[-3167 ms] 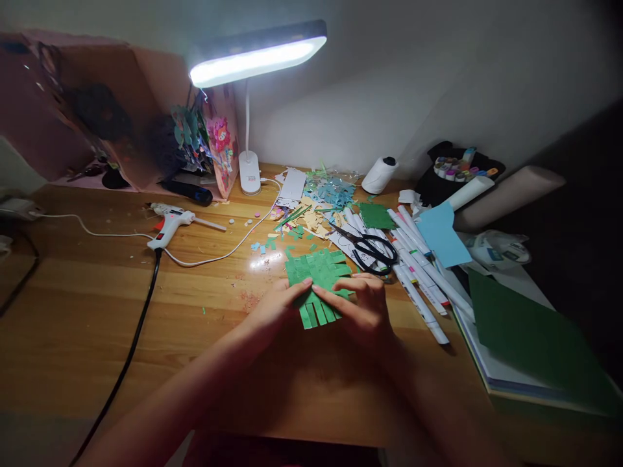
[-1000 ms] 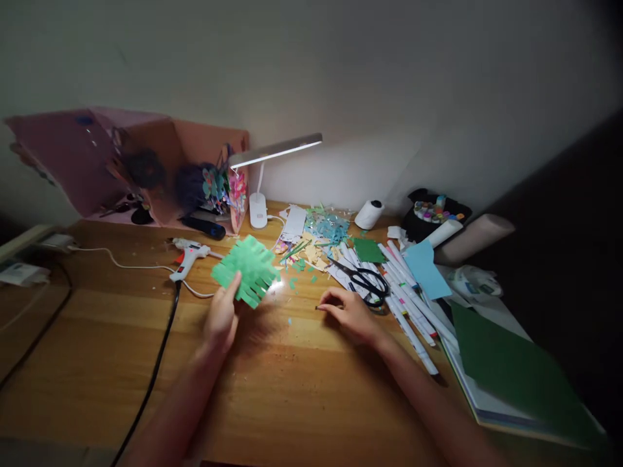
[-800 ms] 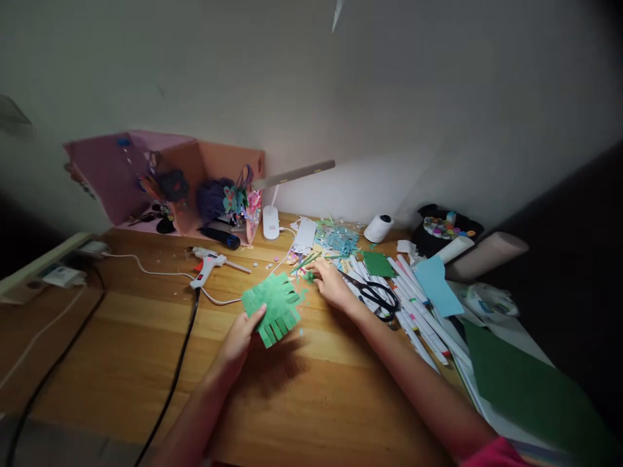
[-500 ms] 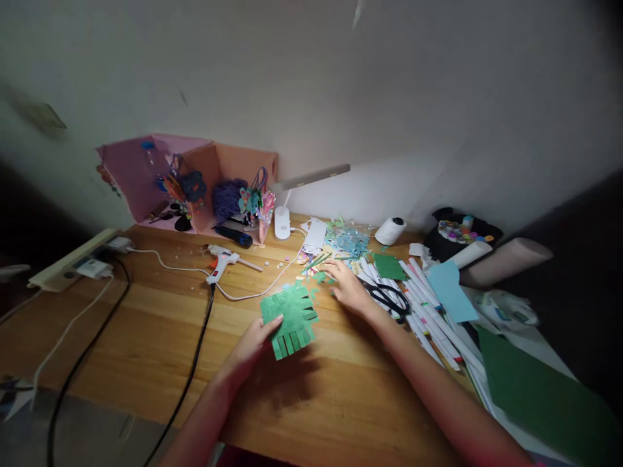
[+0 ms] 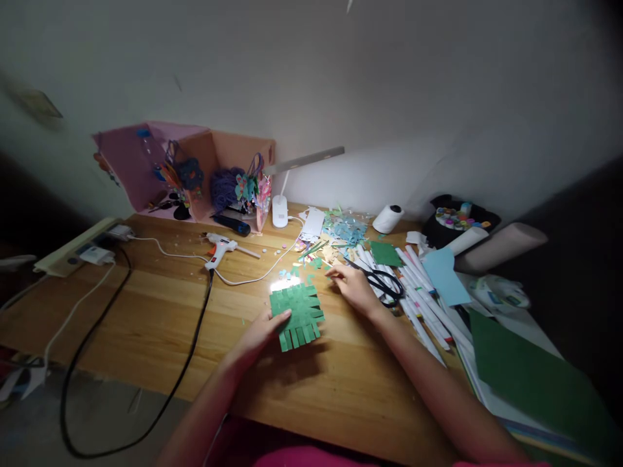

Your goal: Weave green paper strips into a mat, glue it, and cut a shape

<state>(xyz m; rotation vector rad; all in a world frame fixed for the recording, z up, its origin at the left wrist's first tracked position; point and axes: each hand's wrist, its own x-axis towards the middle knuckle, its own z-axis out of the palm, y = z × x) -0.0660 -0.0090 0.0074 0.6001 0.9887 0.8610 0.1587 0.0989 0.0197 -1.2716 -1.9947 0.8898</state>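
Observation:
My left hand [image 5: 267, 331] pinches a square of green paper [image 5: 298, 314] by its left edge, thumb on top. Slits cut along the paper's edges make a fringe of strips, and it is held above the wooden table. To the right, my right hand [image 5: 354, 288] is near the paper scraps, its fingers drawn together in a pinch. Whatever may be between those fingertips is too small to make out. Black-handled scissors [image 5: 388, 285] lie just beyond that hand, on a row of white markers [image 5: 428, 318]. Green and pale scraps [image 5: 316, 254] are strewn in front of both hands.
A white glue gun [image 5: 221, 251] with its black cable lies at the left, near a power strip [image 5: 73, 250]. Behind stand a pink box [image 5: 204, 146] and a desk lamp [image 5: 280, 211]. Green sheets [image 5: 530, 376] and a black marker holder [image 5: 440, 230] are at the right.
My right hand has drawn back slightly from the scraps, and its fingers have closed together. The green paper has shifted a little right and up in my left hand. The camera view has shifted slightly.

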